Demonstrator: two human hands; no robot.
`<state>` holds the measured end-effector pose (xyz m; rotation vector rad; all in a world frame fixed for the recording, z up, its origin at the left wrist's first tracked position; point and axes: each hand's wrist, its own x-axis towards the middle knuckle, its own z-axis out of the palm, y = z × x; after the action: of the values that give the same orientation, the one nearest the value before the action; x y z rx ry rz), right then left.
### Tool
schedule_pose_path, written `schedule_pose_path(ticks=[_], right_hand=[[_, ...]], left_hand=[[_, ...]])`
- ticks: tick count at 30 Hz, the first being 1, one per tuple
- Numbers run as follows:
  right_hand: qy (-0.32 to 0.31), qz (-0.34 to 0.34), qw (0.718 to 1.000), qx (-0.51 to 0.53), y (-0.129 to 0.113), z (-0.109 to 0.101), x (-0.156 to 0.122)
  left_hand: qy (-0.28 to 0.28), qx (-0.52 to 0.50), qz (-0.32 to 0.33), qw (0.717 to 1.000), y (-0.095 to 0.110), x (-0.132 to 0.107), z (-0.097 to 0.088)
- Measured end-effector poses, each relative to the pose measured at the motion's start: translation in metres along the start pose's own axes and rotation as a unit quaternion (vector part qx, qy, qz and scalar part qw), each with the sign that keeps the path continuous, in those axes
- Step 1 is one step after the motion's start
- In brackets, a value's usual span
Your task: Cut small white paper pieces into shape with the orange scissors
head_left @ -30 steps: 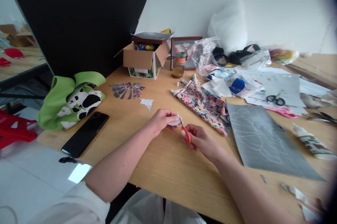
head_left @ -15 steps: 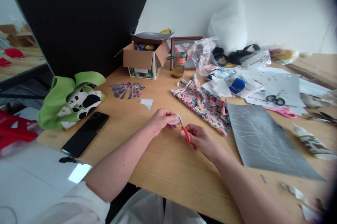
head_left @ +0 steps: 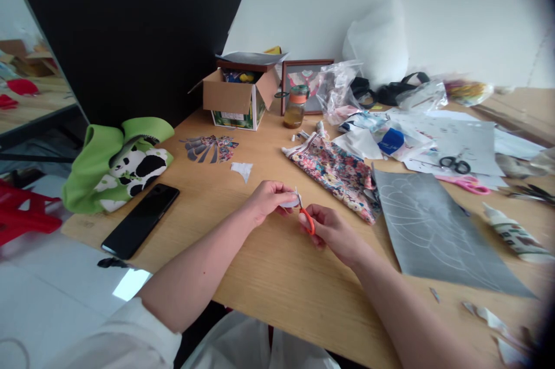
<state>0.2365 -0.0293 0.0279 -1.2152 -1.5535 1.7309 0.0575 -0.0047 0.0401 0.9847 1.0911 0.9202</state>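
Above the middle of the wooden table (head_left: 277, 276), my left hand (head_left: 266, 198) pinches a small pale paper piece (head_left: 289, 202). My right hand (head_left: 332, 230) is closed round small orange-handled scissors (head_left: 306, 217), whose blades meet the paper piece. Both hands hover close together just over the tabletop. To the right of them lie a strip of floral fabric (head_left: 336, 172) and a grey sheet (head_left: 433, 230) with curved white lines drawn on it.
A black phone (head_left: 141, 218) and a green panda pouch (head_left: 119, 163) lie at the left. A cardboard box (head_left: 240, 97), jar (head_left: 296, 107), picture frame (head_left: 306, 82), plastic bags, papers, black scissors (head_left: 454, 163), pink scissors (head_left: 466, 184) and a glue tube (head_left: 511, 235) crowd the back and right.
Both hands have shifted very slightly; the scissors stay at the paper piece. Nothing else on the table has moved.
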Motion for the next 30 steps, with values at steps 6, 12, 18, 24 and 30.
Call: schedule_pose_path(ticks=[6,12,18,24,30], right_hand=[[0.001,-0.003,1.0,-0.005,0.0003,-0.0008,0.001],[0.004,-0.005,1.0,-0.007,0.0,0.0001,0.0011],[0.008,-0.011,1.0,-0.015,-0.0007,0.0001,0.0007],[0.008,-0.014,1.0,-0.013,-0.0025,0.0015,-0.0009],[0.012,-0.013,1.0,-0.01,-0.0043,0.0022,-0.0012]], left_hand=[[0.0,-0.001,-0.001,1.0,0.0007,-0.0003,0.0003],[0.004,-0.003,-0.005,1.0,0.0013,-0.0003,0.0004],[0.001,-0.012,-0.006,1.0,-0.0001,0.0008,-0.0007],[0.004,-0.013,-0.007,1.0,-0.0001,0.0013,-0.0012],[0.011,-0.008,-0.003,1.0,0.0004,0.001,-0.0014]])
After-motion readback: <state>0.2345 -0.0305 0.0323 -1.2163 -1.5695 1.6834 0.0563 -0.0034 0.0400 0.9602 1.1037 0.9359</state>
